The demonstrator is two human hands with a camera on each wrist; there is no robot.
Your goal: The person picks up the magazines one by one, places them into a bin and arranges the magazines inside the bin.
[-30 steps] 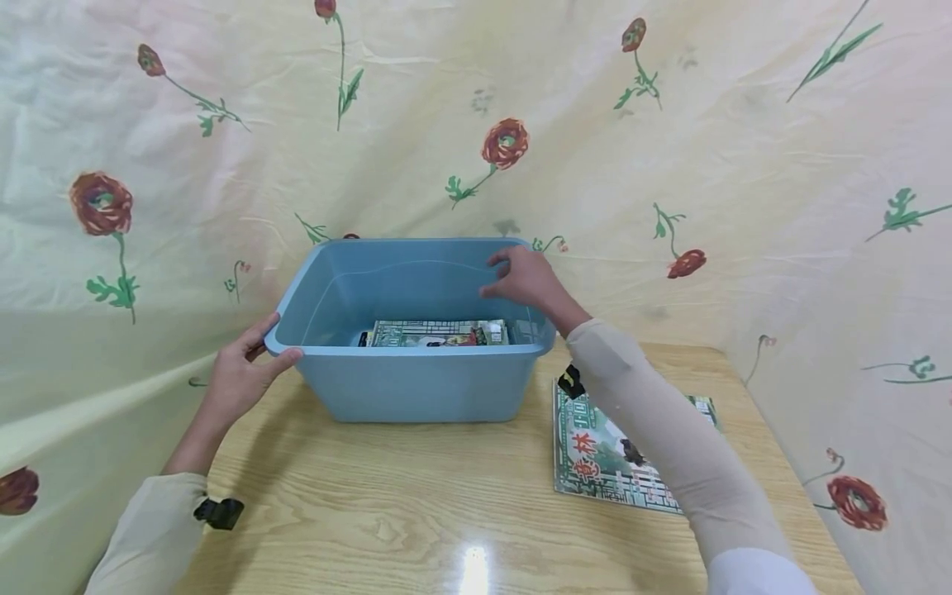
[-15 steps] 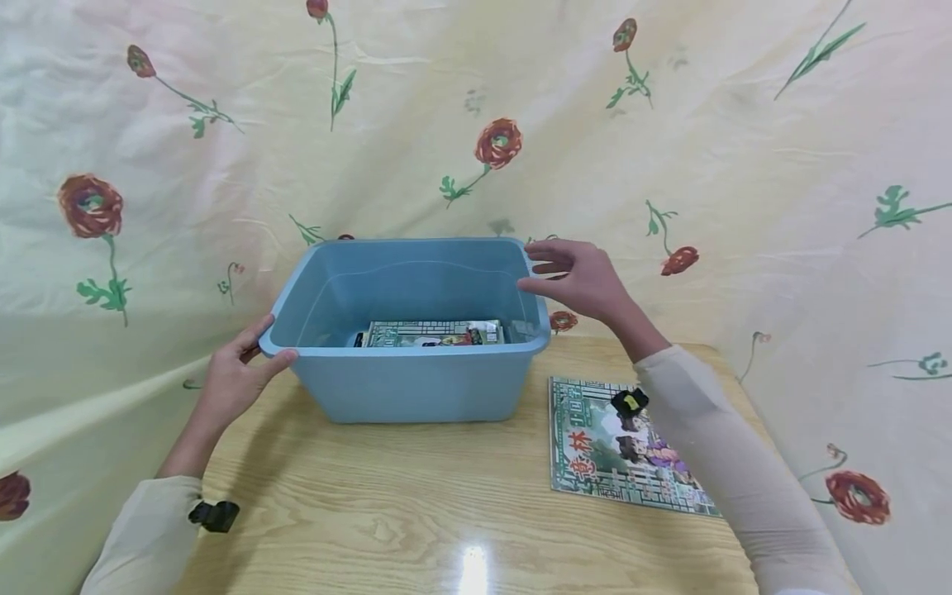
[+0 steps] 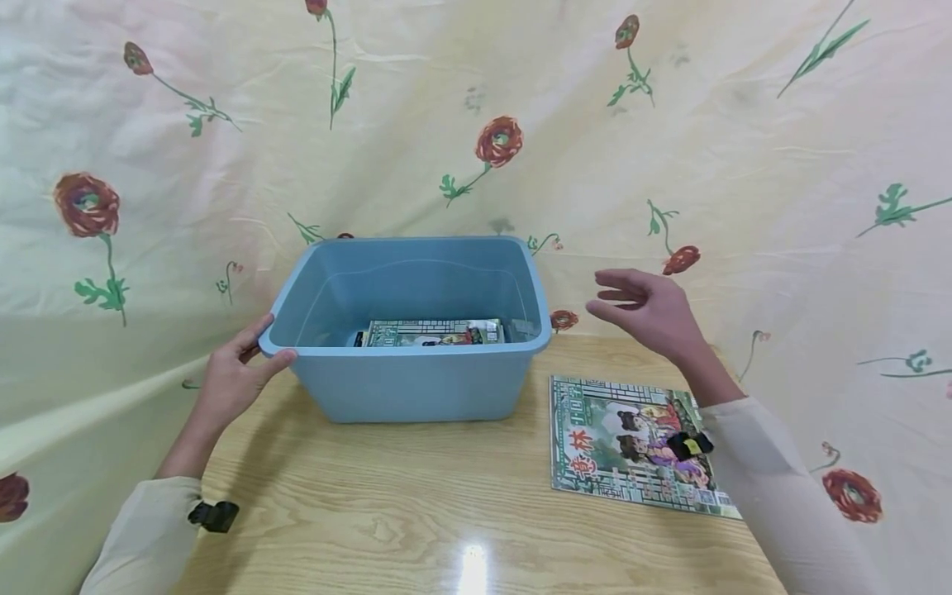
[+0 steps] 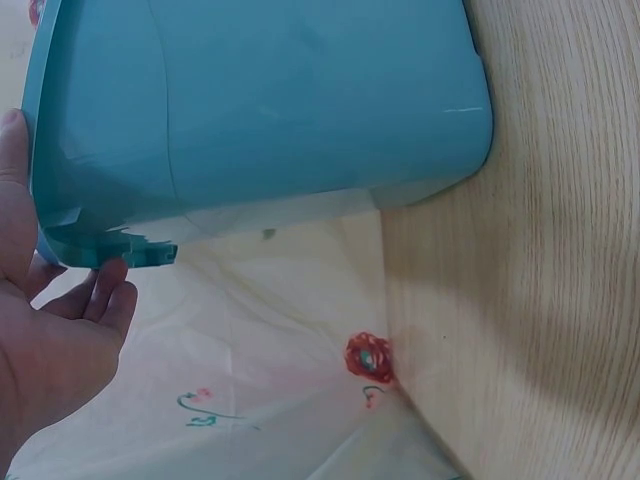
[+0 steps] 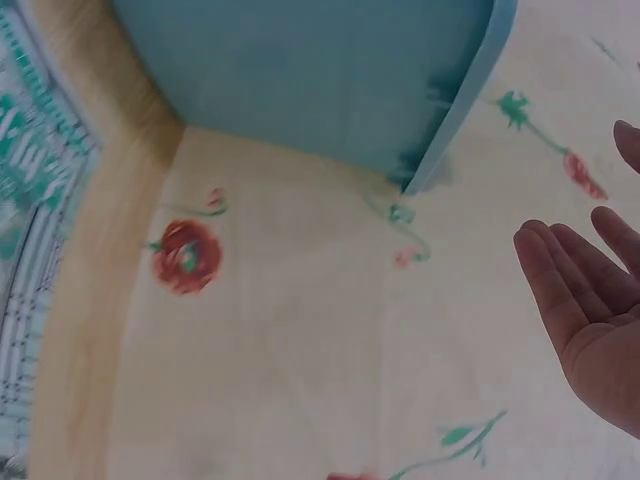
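Fingers point(image 3: 245, 351) of left hand point(image 3: 230, 384) gripping blue storage bin point(image 3: 416, 380) rim; right hand point(image 3: 647, 310) hovering beside bin, fingers spread, empty. Lying in bin already: one magazine point(image 3: 435, 332). Waiting outside, right of bin: second magazine point(image 3: 632, 446).

Right hand point(image 5: 590, 320) at right edge, fingers straight, holding nothing. Blue bin point(image 5: 320, 70) far, apart from hand. Floral cloth point(image 5: 290, 350) between. Magazine point(image 5: 25, 240) at left, blurred.

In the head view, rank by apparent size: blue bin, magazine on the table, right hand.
1. blue bin
2. magazine on the table
3. right hand, raised nearer the camera, so its true size is less sure.
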